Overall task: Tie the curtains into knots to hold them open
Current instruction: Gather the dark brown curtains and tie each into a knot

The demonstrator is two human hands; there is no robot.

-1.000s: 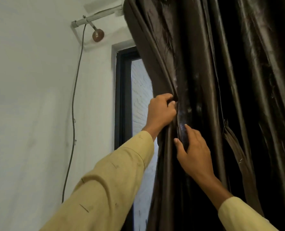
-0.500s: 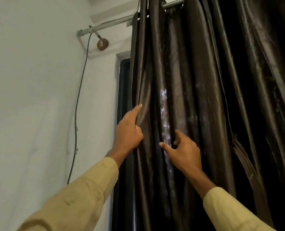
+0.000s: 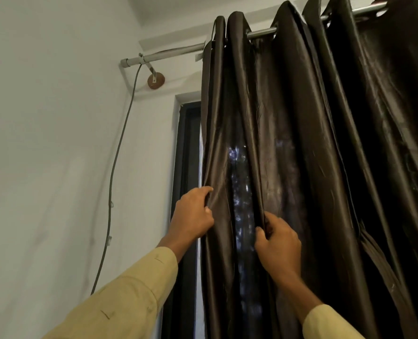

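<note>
The curtain (image 3: 300, 143) I am working on is dark brown cloth with a satin-like gloss, finely creased, and thin enough that I see light speckling through one fold (the fold between my hands). The rod (image 3: 168, 53) it hangs from looks like smooth, dull-silver metal. The wall (image 3: 56, 143) at left is matt and pale. My sleeves (image 3: 129, 302) are matt, tan woven cloth. The window frame (image 3: 187, 167) reads dark and matt.

The curtain (image 3: 300, 143) is dark brown, glossy fabric hanging full length in deep vertical folds from eyelets threaded on a metal rod (image 3: 173, 52). It hangs untied, with no knot visible. Its left edge covers most of the dark window frame (image 3: 187, 155); a worn-looking patch, perhaps, lets light through one fold.
</note>
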